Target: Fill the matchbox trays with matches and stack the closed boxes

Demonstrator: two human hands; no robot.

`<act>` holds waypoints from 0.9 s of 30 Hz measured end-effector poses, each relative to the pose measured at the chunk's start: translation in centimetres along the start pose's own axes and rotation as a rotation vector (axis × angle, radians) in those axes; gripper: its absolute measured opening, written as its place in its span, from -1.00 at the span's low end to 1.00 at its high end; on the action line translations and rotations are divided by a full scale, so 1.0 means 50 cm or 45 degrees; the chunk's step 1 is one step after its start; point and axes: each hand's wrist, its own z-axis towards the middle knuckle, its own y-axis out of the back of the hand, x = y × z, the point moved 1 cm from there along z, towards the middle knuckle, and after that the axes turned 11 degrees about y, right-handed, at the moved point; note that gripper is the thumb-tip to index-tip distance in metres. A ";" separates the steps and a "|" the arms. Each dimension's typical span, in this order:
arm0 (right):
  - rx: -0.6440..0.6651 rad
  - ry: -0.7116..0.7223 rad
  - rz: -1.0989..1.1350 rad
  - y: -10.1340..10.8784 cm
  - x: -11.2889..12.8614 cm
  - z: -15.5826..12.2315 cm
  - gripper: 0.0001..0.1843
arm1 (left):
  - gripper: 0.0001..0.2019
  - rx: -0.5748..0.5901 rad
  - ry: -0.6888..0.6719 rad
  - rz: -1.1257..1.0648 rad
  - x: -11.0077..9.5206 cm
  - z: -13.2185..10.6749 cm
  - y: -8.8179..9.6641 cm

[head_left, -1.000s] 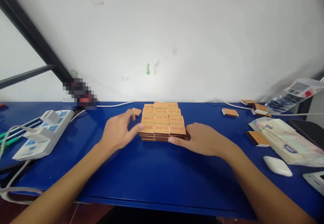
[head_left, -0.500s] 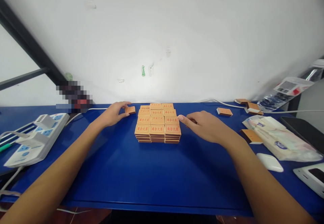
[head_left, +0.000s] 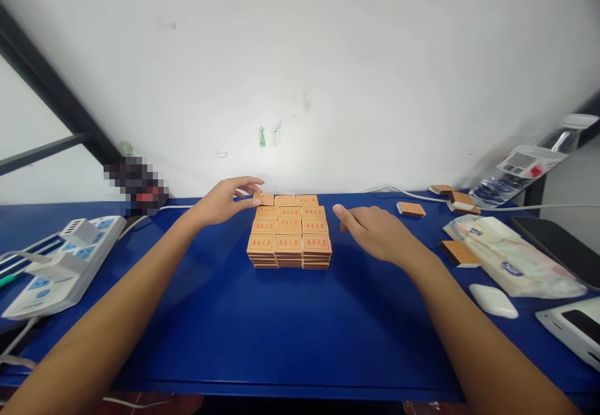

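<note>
Small orange matchboxes with red print form a block of stacked rows (head_left: pixel 289 244) in the middle of the blue table. At the block's far left corner, my left hand (head_left: pixel 226 201) has its thumb and fingers closed on a matchbox (head_left: pixel 266 200), level with the back row. My right hand (head_left: pixel 375 232) hovers just off the block's right side, its thumb held away from loosely curled fingers. Nothing shows in it, though its inner fingers are partly hidden.
Loose matchboxes (head_left: pixel 411 209) lie to the right, one beside a tissue pack (head_left: pixel 520 268). Also there are a white case (head_left: pixel 493 300), a phone (head_left: pixel 557 249) and a plastic bottle (head_left: pixel 510 168). A power strip (head_left: pixel 70 271) with plugs occupies the left. A white wall rises behind.
My left hand has brought the matchbox from left of the block rightward to its far left corner. The right hand stays near the block's right side, slightly farther from it.
</note>
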 end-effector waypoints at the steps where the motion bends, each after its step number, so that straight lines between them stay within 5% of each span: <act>1: -0.004 -0.002 0.022 -0.003 -0.002 0.001 -0.11 | -0.43 0.011 0.003 -0.026 0.003 0.001 -0.002; 7: -0.393 0.014 0.647 -0.060 0.005 0.021 -0.10 | -0.31 -0.178 0.221 -0.520 0.001 -0.013 -0.070; 13: -0.308 0.034 1.210 -0.147 0.046 0.056 0.03 | -0.17 -0.114 0.433 -0.905 -0.025 -0.035 -0.147; 19: -0.270 0.104 1.388 -0.132 0.091 0.054 -0.02 | -0.06 -0.125 0.453 -0.819 -0.039 -0.041 -0.156; 23: -0.302 0.063 1.456 -0.124 0.100 0.049 0.00 | -0.08 -0.065 0.514 -1.118 -0.047 -0.045 -0.167; 27: -0.402 0.067 1.844 -0.136 0.104 0.051 -0.04 | -0.07 -0.062 0.499 -1.503 -0.048 -0.048 -0.175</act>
